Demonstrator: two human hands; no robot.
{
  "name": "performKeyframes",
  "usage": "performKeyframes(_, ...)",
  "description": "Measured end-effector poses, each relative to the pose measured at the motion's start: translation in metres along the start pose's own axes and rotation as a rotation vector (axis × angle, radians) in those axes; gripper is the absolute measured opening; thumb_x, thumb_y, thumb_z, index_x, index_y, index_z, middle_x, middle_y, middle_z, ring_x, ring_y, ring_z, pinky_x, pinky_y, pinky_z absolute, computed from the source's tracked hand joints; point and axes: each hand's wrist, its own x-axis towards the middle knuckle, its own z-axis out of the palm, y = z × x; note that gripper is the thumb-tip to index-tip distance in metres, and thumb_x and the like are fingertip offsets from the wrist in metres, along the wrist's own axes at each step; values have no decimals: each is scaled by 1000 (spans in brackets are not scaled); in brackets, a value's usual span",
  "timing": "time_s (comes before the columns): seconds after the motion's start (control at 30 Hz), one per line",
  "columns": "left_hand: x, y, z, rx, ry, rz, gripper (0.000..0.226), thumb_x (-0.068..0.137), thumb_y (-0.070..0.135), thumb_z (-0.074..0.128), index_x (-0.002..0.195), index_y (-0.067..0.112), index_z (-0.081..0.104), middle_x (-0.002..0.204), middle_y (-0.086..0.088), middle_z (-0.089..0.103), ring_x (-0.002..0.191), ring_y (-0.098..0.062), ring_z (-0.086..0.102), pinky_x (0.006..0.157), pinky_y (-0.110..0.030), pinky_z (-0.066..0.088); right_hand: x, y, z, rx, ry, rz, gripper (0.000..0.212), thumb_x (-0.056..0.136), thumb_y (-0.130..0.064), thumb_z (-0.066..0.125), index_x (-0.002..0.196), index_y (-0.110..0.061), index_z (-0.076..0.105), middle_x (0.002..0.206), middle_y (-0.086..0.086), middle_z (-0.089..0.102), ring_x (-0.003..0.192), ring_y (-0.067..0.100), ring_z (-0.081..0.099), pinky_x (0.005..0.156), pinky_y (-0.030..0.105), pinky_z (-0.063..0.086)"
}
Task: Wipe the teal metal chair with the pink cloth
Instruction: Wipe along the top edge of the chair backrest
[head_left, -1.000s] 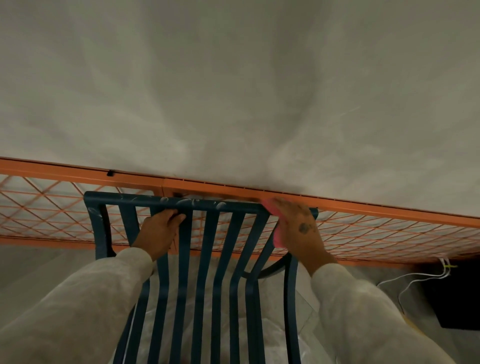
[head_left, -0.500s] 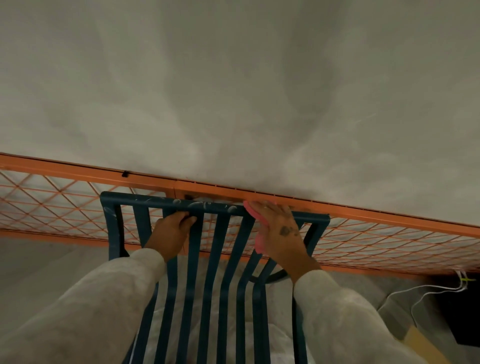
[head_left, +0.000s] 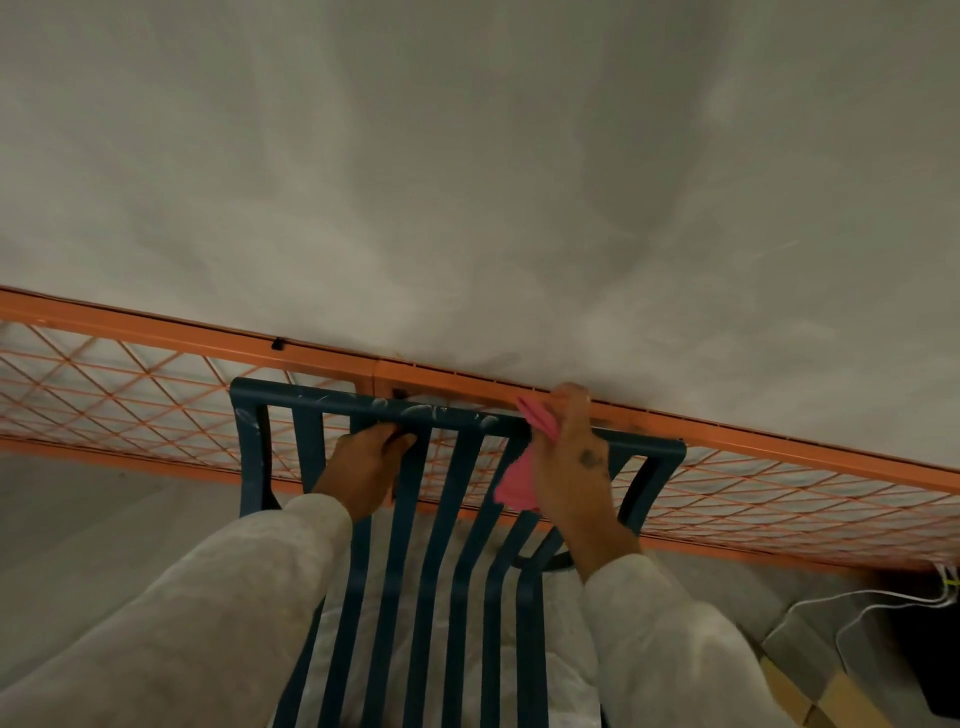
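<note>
The teal metal chair (head_left: 447, 519) fills the lower middle of the view, its slatted back facing me and its top rail speckled with white smears. My left hand (head_left: 363, 470) grips a slat just under the top rail, left of centre. My right hand (head_left: 569, 467) holds the pink cloth (head_left: 517, 483) against the top rail, right of centre, with its fingers curled over the rail. Part of the cloth is hidden under that hand.
An orange metal frame with wire mesh (head_left: 130, 395) runs across the view right behind the chair. A pale grey wall (head_left: 467, 182) rises above it. White cables (head_left: 883, 608) and a dark object lie on the floor at lower right.
My right hand has slid the pink cloth leftward along the top rail, which now shows bare at its right end. My left hand keeps its grip. The view has shifted, moving the chair rightward in frame.
</note>
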Motion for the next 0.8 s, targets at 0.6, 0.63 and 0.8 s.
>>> performKeyframes(0.6,-1,-1,-3,55,3,55,25,100,27,45,114,15,61,97,-2,63,92,-21,62,90,-33,49,1,29,-2,-570,56,-651,46,71,9,69,104,-24,70,117,-1,65,111,27,58,93,46,51)
performKeyframes(0.63,-1,-1,-3,57,2,47,25,99,28,45,115,16,61,96,-4,64,93,-24,62,91,-37,50,-3,22,8,-539,5,-667,48,71,6,70,107,-25,70,122,-1,61,114,28,55,97,42,48)
performKeyframes(0.8,0,0,-4,51,-2,44,22,99,24,46,114,18,61,89,-1,60,80,-19,60,85,-33,50,-13,12,54,-457,-154,-550,49,89,-24,62,133,-37,46,133,-11,47,123,15,45,102,40,45)
